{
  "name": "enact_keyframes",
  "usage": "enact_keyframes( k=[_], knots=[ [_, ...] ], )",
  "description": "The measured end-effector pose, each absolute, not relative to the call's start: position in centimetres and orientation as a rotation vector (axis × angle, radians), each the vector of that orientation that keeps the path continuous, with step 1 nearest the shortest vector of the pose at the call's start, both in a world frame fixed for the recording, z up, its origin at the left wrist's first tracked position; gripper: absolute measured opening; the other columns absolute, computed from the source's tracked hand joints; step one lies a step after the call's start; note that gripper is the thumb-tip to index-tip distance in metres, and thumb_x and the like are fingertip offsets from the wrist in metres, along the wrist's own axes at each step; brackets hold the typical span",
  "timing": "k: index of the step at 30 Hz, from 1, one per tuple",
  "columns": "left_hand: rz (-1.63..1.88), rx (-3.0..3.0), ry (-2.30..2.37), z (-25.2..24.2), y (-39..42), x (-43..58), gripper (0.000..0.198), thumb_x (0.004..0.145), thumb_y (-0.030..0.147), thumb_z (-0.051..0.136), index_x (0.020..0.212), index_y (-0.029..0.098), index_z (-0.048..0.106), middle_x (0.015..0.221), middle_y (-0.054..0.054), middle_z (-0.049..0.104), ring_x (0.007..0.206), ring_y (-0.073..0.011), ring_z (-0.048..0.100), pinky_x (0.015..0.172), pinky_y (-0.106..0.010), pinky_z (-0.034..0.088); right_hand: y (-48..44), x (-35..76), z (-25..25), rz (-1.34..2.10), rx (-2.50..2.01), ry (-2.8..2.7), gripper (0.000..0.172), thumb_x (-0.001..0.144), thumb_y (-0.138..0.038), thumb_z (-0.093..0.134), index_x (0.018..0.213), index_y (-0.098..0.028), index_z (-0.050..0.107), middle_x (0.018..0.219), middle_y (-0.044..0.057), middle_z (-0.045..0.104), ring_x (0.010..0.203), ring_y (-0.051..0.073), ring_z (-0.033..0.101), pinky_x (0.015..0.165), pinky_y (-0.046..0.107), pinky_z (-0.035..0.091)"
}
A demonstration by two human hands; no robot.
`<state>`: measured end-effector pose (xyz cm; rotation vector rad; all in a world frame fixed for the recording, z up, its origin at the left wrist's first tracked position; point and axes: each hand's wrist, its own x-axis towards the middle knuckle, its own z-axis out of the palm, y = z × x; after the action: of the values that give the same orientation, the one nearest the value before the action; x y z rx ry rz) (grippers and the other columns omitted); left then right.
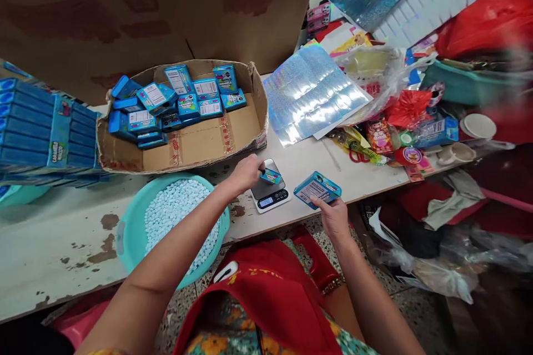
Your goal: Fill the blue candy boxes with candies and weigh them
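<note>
My left hand (249, 172) is closed at the edge of a small kitchen scale (271, 199), its fingertips on a small blue candy box (272, 176) over the weighing plate. The scale's display is lit. In my right hand (334, 215), thumb on top, is a larger-looking blue candy box (317, 188) with a white printed label, held above the table's front edge. Left of the scale, a turquoise basin (125, 238) holds many pale blue candies (177, 208), partly hidden under my left forearm.
Behind the basin, a low cardboard tray (200, 155) contains several blue candy boxes (189, 105). Stacked blue cartons (29, 127) stand at the left. Shiny holographic sheets (314, 94) lie back right, beside plastic bags, cups (458, 152) and a cluttered teal bin (462, 83). A large cardboard box (166, 11) rises behind.
</note>
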<state>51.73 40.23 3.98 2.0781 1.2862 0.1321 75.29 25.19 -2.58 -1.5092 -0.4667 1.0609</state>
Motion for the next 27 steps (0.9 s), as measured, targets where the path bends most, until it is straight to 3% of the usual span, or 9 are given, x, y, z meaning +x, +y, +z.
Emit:
enact_keyframes(
  k=[5,11,18,22,27],
  knots=[
    [-0.024,2.259,1.258,3.8,40.1,52.6,0.023,0.078,0.011,0.046,0.091,0.021,0.061,0.09,-0.007,0.053,0.079,-0.0206,0.053,0.064,-0.03,0.036,24.9,76.7,-3.2,1.05,-1.496,-0.397,0.048,0.052,-0.025,0.085,0.094,-0.016,0.064,0.09,0.004,0.071,0.083,0.021,0.066,0.085,0.041,0.051],
    [0.001,2.27,1.264,4.2,40.1,52.7,0.032,0.073,0.008,0.049,0.1,0.023,0.059,0.092,-0.006,0.056,0.085,-0.0218,0.054,0.068,-0.03,0.037,25.6,77.5,-3.8,1.044,-1.483,-0.374,0.046,0.051,-0.022,0.085,0.09,-0.016,0.063,0.088,0.003,0.071,0.078,0.019,0.065,0.08,0.037,0.052],
    [0.257,2.07,1.278,3.5,40.2,52.2,0.019,0.069,0.009,0.054,0.083,0.019,0.061,0.084,-0.004,0.062,0.079,-0.0183,0.055,0.069,-0.028,0.039,26.7,77.0,-3.8,1.046,-1.515,-0.454,0.046,0.051,-0.026,0.084,0.091,-0.016,0.062,0.087,0.002,0.07,0.079,0.02,0.065,0.074,0.036,0.053],
    [0.472,1.668,1.297,4.0,40.1,51.2,0.006,0.068,0.014,0.058,0.073,0.016,0.06,0.069,0.0,0.059,0.065,-0.013,0.053,0.061,-0.024,0.04,27.0,76.7,-3.9,1.062,-1.527,-0.471,0.045,0.054,-0.025,0.084,0.092,-0.017,0.063,0.088,0.002,0.07,0.079,0.02,0.064,0.07,0.033,0.052],
    [0.705,1.161,1.304,5.7,38.2,46.4,0.019,0.064,0.026,0.069,0.074,0.013,0.058,0.063,0.0,0.059,0.056,-0.0111,0.054,0.056,-0.023,0.044,27.4,76.5,-3.8,1.053,-1.522,-0.47,0.044,0.054,-0.024,0.084,0.092,-0.017,0.063,0.089,0.002,0.071,0.08,0.02,0.065,0.071,0.033,0.052]
  ],
)
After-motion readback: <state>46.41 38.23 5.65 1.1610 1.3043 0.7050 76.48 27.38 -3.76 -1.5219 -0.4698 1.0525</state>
